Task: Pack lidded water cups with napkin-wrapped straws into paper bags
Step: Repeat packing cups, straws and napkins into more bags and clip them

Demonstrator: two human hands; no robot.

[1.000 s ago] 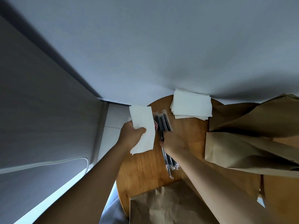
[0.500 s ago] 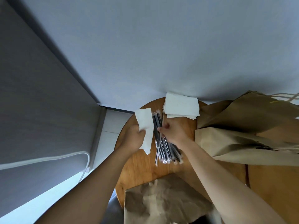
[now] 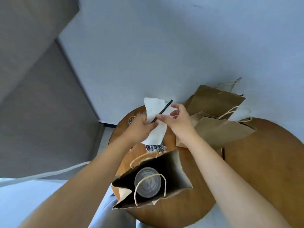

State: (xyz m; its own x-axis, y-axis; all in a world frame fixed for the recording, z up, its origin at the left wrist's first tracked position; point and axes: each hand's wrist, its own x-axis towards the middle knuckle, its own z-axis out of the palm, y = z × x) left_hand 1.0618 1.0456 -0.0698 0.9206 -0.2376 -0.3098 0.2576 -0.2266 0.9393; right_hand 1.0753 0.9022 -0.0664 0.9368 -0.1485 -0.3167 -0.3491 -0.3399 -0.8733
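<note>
Left hand (image 3: 141, 127) raised over the round wooden bench (image 3: 256, 153), gripping the lower part of a white napkin (image 3: 156, 119) between thumb and fingers. Black straw (image 3: 162, 111) laid slantwise across the napkin, upper tip poking past its edge. Right hand (image 3: 177, 119) just beside, pinching the straw near its middle against the paper. Beneath the napkin, a bundle of what look like wrapped straws (image 3: 154, 148) on the bench. Nearer, an open paper bag (image 3: 174, 167) standing upright with a lidded cup (image 3: 148, 182) inside, twine handle arched over the lid. Farther right, flat paper bags (image 3: 218, 129) heaped together.
</note>
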